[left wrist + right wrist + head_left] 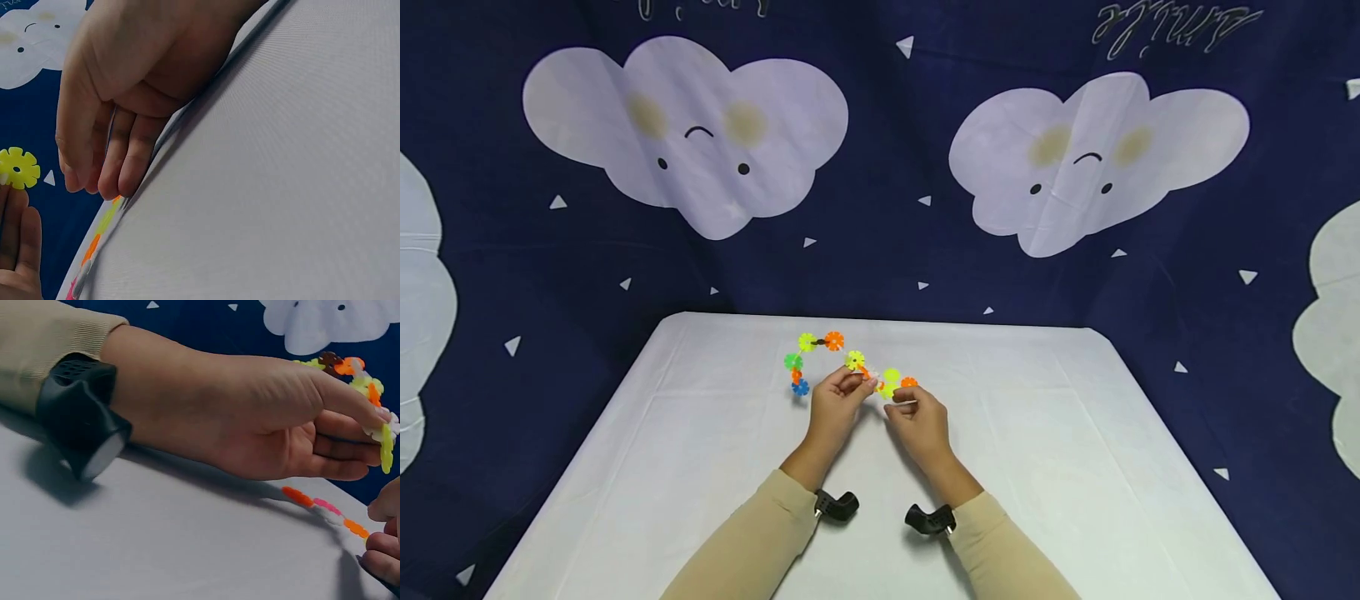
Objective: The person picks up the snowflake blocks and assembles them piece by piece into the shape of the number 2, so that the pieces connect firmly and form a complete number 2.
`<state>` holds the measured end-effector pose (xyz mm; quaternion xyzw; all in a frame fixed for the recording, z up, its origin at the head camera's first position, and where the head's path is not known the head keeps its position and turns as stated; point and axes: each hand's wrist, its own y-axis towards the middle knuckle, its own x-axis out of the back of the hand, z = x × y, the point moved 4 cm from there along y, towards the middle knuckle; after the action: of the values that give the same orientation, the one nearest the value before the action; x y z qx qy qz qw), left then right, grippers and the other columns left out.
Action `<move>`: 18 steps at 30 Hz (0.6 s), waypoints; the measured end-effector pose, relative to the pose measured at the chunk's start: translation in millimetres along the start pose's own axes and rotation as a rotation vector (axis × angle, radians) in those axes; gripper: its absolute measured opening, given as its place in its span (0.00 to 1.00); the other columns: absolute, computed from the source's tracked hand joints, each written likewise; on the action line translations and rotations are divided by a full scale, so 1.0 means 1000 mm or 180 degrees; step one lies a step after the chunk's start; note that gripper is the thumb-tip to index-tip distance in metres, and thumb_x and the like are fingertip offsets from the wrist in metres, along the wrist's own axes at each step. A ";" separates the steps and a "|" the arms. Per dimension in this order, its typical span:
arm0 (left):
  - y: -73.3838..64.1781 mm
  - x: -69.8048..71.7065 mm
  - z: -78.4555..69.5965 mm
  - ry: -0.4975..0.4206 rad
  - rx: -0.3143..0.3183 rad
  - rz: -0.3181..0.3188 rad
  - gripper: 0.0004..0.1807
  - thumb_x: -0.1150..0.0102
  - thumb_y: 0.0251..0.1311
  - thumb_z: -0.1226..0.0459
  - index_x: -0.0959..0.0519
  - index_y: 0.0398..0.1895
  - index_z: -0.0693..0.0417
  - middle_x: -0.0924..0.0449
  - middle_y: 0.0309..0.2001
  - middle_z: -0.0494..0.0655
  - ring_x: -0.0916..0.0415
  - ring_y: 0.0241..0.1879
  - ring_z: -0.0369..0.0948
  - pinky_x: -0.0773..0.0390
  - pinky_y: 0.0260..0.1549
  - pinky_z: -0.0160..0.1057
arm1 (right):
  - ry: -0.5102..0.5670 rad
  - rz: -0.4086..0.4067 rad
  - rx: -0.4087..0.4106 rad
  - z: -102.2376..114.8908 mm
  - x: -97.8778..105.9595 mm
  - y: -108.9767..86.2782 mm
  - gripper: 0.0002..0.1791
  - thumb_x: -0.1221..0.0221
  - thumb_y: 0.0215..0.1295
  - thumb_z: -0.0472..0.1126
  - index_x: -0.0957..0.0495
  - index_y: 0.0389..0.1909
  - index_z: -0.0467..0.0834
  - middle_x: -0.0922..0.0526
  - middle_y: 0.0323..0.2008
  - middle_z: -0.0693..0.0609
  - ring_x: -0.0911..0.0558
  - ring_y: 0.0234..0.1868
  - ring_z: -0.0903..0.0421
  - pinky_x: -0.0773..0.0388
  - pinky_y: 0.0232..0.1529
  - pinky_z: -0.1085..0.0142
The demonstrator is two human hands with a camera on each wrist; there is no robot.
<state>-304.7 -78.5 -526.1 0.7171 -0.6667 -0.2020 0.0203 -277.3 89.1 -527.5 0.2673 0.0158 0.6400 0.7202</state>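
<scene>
My left hand (835, 410) pinches a chain of small notched plastic discs (854, 360) between thumb and fingers. In the right wrist view, a yellow-green disc (387, 449) stands at that thumb's tip, with white, orange and brown ones behind. The chain curves away to the left, ending near a blue disc (801, 387). Close by on the right, my right hand (927, 423) has loosely bent fingers with nothing visible between them. An orange disc (909, 382) shows just beyond its fingertips. Large in the left wrist view, the right hand's fingers (128, 156) partly hide more discs.
A white-covered table (1037, 433) extends around both hands. Behind its far edge hangs a dark blue cloth (880, 250) printed with clouds and triangles. Black wrist mounts (837, 506) jut inward from both sleeves, above the table.
</scene>
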 end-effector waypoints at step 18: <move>0.000 0.003 -0.021 0.0014 -0.0195 -0.0020 0.11 0.29 0.62 0.78 0.20 0.42 0.80 0.14 0.35 0.61 0.17 0.34 0.36 0.16 0.37 0.33 | -0.0675 0.0598 0.0007 -0.008 -0.020 0.037 0.10 0.25 0.59 0.31 0.14 0.41 0.37 0.13 0.36 0.49 0.20 0.27 0.61 0.20 0.31 0.66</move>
<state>-297.6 -86.8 -507.7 0.7187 -0.6579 -0.2208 0.0430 -317.7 74.7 -525.6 0.3345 -0.0848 0.6727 0.6545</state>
